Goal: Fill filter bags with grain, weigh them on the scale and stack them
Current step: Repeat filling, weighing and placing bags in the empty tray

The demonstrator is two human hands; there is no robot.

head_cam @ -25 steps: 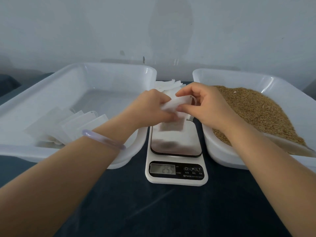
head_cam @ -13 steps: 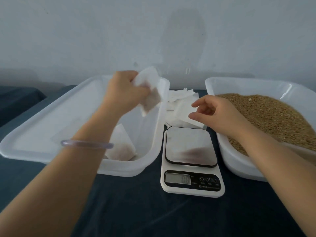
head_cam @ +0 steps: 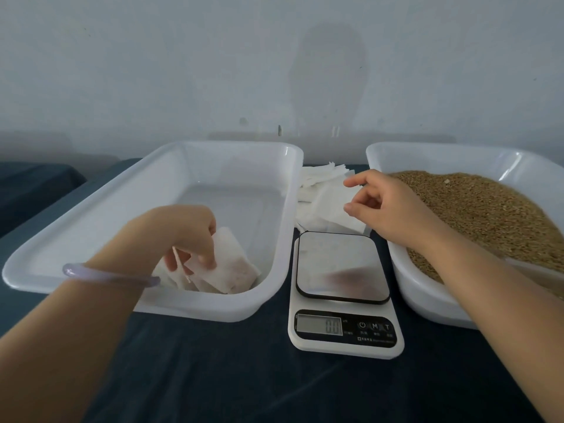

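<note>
My left hand (head_cam: 186, 239) reaches into the near right corner of the white left tray (head_cam: 91, 206). Its fingers and thumb pinch a filled filter bag (head_cam: 235, 267), which lies on top of other filled bags (head_cam: 171, 277) there. My right hand (head_cam: 390, 206) hovers over the pile of empty filter bags (head_cam: 326, 203) behind the scale. Thumb and forefinger are spread apart at the edge of the top bag and hold nothing. The scale (head_cam: 341, 264) has a bare plate and its display (head_cam: 320, 325) reads 0.0.
A white tray of brown grain (head_cam: 488, 209) stands to the right of the scale, under my right forearm. Everything sits on a dark blue cloth (head_cam: 244, 377). A pale wall runs close behind the trays.
My left hand has carried the filled bag from the scale, over the tray rim and down onto the bags in the left tray. My right hand let go and stayed by the empty bags.
</note>
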